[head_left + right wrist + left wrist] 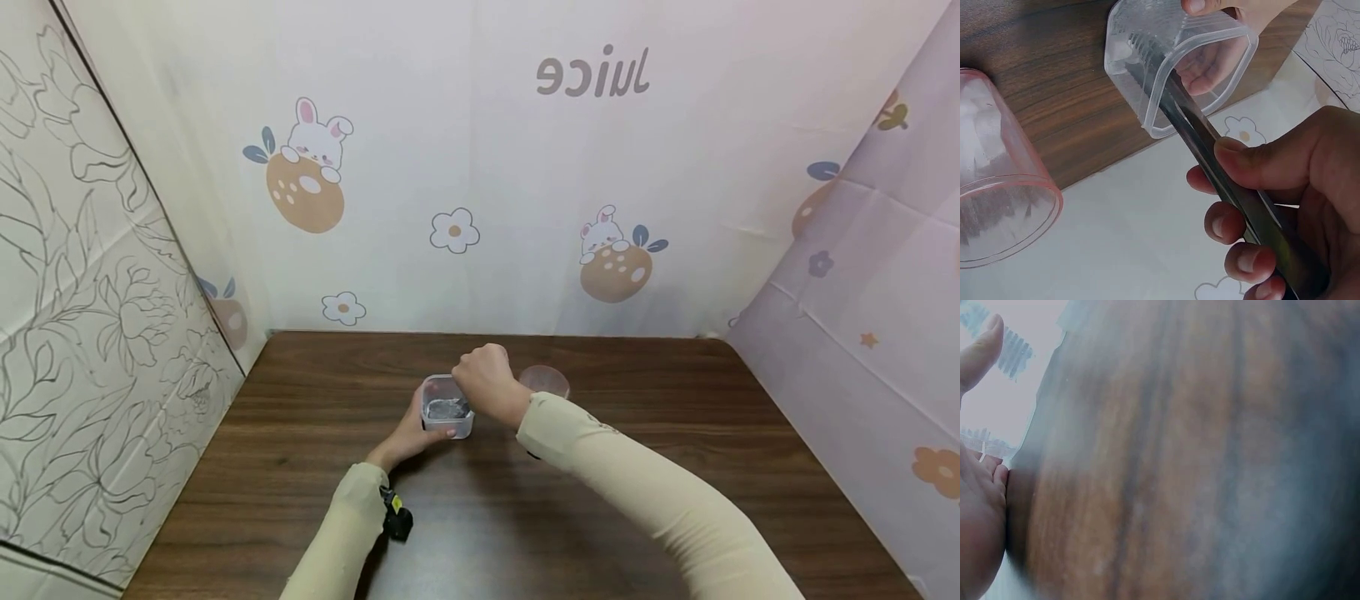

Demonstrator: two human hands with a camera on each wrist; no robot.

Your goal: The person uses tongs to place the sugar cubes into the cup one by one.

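A clear square plastic container (pixel 450 429) stands on the table, and my left hand (pixel 408 432) holds it from the left side, thumb along its front wall. My right hand (pixel 1310 169) grips metal tongs (pixel 1194 134), thumb on one arm and fingers curled round the other. The tongs reach over the container's rim, with their tips down inside near its bottom. A small whitish piece (pixel 1121 50) shows by the tips; whether they pinch it I cannot tell. Close to my right hand stands a pink-tinted clear cup (pixel 1019 140) with whitish, see-through contents.
The dark wood table (pixel 322 375) meets a printed cloth backdrop (pixel 510 150) behind the container and cup. A line-drawn floral panel (pixel 112 333) borders the left, another cloth wall (pixel 885 333) the right. A small black device (pixel 397 518) sits on my left wrist.
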